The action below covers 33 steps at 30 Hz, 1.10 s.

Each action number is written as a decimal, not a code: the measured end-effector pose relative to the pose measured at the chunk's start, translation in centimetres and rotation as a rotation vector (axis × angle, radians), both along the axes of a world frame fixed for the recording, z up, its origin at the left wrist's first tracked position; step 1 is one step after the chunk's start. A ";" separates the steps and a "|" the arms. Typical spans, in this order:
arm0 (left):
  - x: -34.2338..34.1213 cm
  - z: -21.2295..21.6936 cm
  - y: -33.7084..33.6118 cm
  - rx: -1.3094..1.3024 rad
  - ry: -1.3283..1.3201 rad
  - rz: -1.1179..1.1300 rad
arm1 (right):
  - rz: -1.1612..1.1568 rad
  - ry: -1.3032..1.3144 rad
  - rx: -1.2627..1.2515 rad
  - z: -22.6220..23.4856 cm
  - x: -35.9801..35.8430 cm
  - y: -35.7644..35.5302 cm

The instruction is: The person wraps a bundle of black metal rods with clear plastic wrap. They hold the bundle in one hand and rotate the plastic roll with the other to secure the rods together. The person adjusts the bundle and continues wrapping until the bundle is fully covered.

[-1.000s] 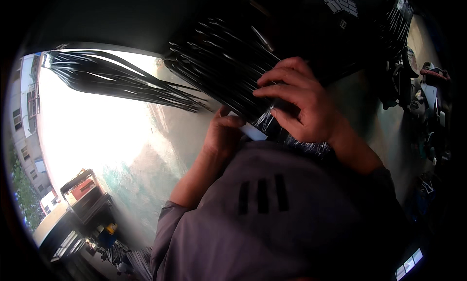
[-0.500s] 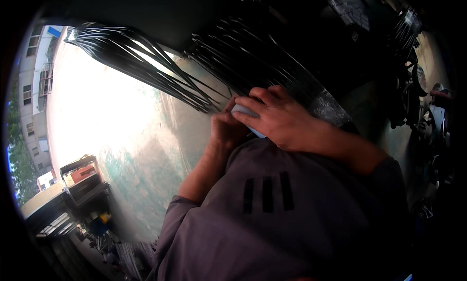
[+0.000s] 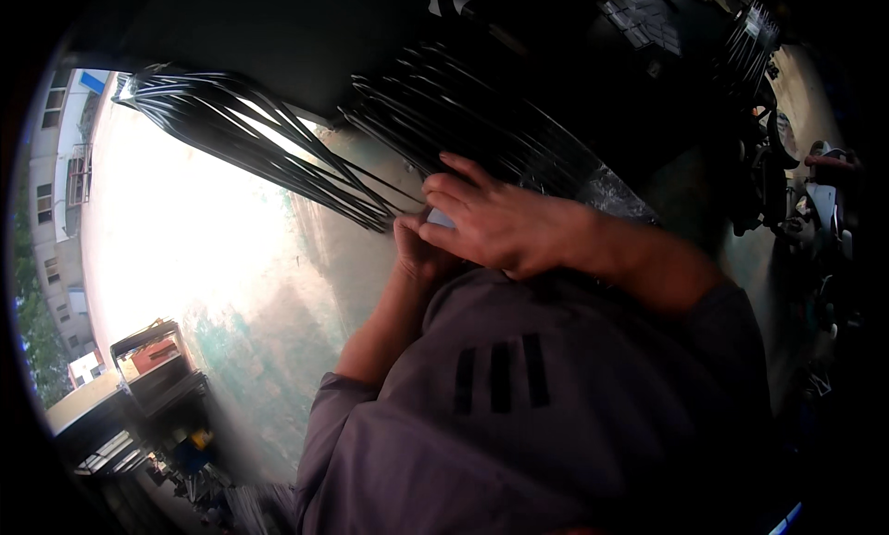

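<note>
Close in front of my grey shirt, my two hands meet around a pale, flat, smooth-looking object [image 3: 440, 219]. Only a small patch of it shows between the fingers, so its kind cannot be told. My left hand [image 3: 421, 246] is closed around it from the left and below, its fingers mostly hidden. Over its top and right side lies my right hand [image 3: 505, 222], fingers bent and pressed near it, one finger reaching out forward. Just beyond my hands are the ends of long thin black rods or tubes [image 3: 370, 213].
A second bunch of dark rods [image 3: 444, 109] lies ahead, with clear plastic wrap [image 3: 616, 197] to its right. Left of me, a box with reddish contents [image 3: 153, 352] stands above the worn green floor [image 3: 245, 350]. Dark equipment [image 3: 764, 174] stands at the right.
My right hand has shifted slightly left and farther over the pale object, covering more of it, and one finger now stretches forward. The whole view has tilted a little.
</note>
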<state>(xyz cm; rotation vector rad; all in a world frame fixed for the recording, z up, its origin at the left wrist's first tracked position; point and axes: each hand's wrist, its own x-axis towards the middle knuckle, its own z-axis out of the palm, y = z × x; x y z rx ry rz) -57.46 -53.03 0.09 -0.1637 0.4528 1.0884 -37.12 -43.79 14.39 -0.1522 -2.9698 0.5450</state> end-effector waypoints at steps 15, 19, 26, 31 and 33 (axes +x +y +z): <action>-0.9 4.4 4.8 0.205 0.074 0.102 | 0.057 -0.085 -0.016 0.3 -1.3 0.1; -2.4 3.7 9.4 0.212 0.137 -0.227 | 0.033 -0.074 0.074 1.1 -1.7 -0.8; -1.6 5.4 8.7 0.285 0.727 -0.120 | -0.094 -0.022 0.156 8.0 3.0 2.7; 0.0 3.9 7.5 0.242 0.265 0.048 | -0.247 -0.120 0.356 6.3 10.7 8.0; 0.3 3.5 7.0 0.260 0.165 0.050 | -0.320 -0.160 0.376 5.8 11.5 9.2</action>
